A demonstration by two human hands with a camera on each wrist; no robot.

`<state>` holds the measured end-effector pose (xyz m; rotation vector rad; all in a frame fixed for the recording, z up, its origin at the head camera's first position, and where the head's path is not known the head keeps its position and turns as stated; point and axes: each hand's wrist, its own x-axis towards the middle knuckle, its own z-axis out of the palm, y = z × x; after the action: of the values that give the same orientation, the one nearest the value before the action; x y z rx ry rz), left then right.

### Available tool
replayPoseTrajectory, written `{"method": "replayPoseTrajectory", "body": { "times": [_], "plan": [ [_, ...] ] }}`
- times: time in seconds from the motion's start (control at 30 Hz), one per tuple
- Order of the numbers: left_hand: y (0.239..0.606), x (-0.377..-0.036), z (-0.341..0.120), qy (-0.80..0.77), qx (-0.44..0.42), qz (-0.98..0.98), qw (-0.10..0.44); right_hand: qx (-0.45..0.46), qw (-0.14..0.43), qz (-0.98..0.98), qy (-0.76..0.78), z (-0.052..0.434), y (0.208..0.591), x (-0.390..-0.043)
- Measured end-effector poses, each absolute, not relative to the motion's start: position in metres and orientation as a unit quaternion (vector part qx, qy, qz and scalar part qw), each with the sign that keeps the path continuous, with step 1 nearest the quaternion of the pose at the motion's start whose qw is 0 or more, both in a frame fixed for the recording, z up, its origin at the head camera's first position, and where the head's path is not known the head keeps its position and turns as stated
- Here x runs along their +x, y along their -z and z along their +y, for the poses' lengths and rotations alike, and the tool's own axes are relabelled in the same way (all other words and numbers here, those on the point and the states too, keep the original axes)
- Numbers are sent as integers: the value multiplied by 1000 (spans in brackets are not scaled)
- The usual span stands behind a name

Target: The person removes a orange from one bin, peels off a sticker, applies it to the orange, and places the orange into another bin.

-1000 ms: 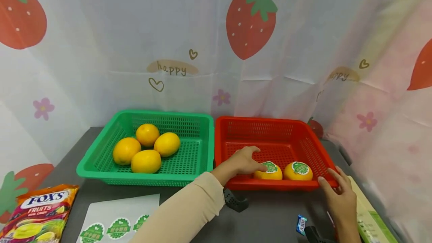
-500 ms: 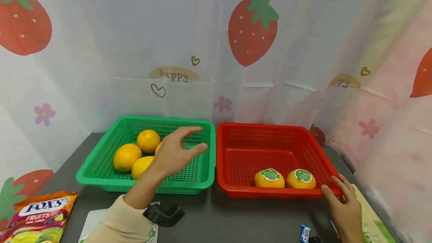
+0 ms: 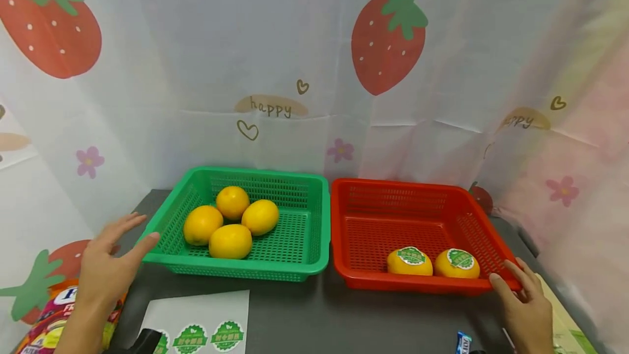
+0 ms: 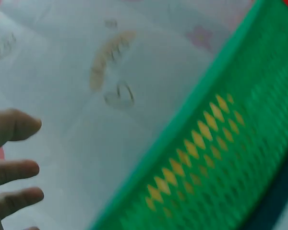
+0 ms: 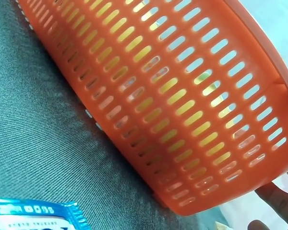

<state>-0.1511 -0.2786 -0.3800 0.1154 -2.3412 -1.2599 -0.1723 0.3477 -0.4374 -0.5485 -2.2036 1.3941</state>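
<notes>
My left hand [image 3: 105, 266] hovers at the left end of the green basket [image 3: 321, 245], fingers spread and holding nothing. In the left wrist view its fingers [image 4: 19, 170] are apart from the basket's side. Several oranges [image 3: 231, 241] without visible stickers lie in the green basket's left half. My right hand [image 3: 528, 310] holds the front right corner of the red basket [image 3: 417, 283], thumb at the front rim and fingers over the right side. Two oranges [image 3: 457, 267] with green-and-white round stickers [image 3: 460, 259] sit along this basket's front wall.
A white sheet with green round stickers [image 3: 227, 336] lies in front of the green basket. A Fox's candy bag [image 3: 54, 316] is behind my left hand. A small blue wrapped candy [image 3: 463, 343] and a pale green-edged packet [image 3: 565, 321] are at right. A printed curtain [image 3: 295, 42] hangs behind.
My left hand has moved from the stickered oranges in the red basket, across the green basket, to its left end. My right hand stays at the red basket's corner.
</notes>
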Motion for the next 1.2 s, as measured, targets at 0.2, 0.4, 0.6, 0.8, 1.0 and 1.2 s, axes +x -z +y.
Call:
{"method": "replayPoseTrajectory", "body": {
  "times": [0.2,0.4,0.6,0.8,1.0,1.2],
  "plan": [
    [410,-152,-299,459,38,-866,195,-208,227,-799,-517,348,439,-173],
    [427,-161,-299,445,61,-876,177,-212,229,-798,-515,351,439,-171],
    [435,-166,-297,438,65,-871,213,-184,241,-807,-507,352,439,-170],
    [439,-168,-296,449,60,-855,254,-178,207,-824,-496,355,436,-168],
    [445,-168,-291,469,55,-836,280,-190,192,-830,-488,358,416,-161],
    [445,-169,-292,475,48,-830,288,-171,223,-832,-478,349,377,-157]
  ]
}}
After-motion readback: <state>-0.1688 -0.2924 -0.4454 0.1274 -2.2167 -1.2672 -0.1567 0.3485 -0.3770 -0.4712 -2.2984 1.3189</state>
